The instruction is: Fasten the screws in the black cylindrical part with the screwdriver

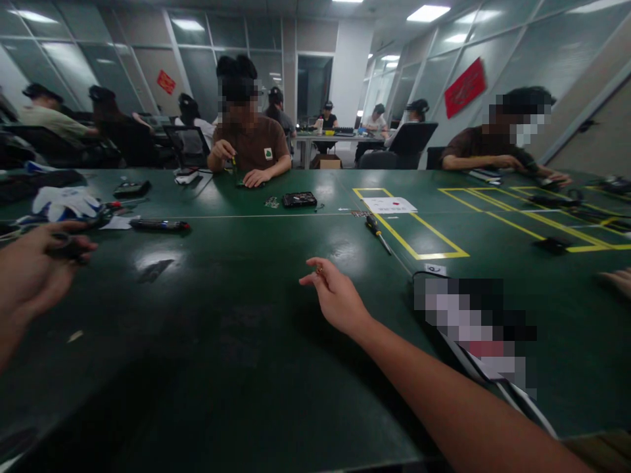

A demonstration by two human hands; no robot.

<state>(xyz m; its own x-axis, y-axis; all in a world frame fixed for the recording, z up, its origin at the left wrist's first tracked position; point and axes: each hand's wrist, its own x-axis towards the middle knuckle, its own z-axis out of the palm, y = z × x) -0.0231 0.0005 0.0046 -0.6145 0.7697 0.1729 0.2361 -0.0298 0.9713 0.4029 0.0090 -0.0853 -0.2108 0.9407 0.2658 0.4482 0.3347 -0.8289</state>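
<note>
Two bare hands are held over a dark green table [221, 394]. Nearest on its top, a pale scrap [75, 336] lies to the left, and a long dark item [453, 328], mostly masked by pixelation, lies to the right, beside the right forearm. The right hand [345, 302] is over the middle of the table, thumb and forefinger drawn close together on a small brassy piece [319, 269], too tiny to identify. The left hand [29, 276], blurred at the left edge, has its fingers curled about a dark object [66, 246]; I cannot tell what it is.

Past the masked item's far end sits a small white label [436, 269]. Beyond the right hand, a screwdriver [373, 226] with a yellow-and-black handle lies just beside a yellow tape outline [444, 255]. On the left, a black pen-shaped tool [160, 225] lies near white-and-blue gloves [66, 202].

Farther off come a black case [299, 199], small loose bits [271, 202] to its left, and a white sheet [389, 205] across the tape. At the far side, a person in a brown shirt [273, 144] holds a yellow-and-black tool [234, 159] upright. Behind, more people sit at other tables, and a red hanging [466, 87] shows on the right
</note>
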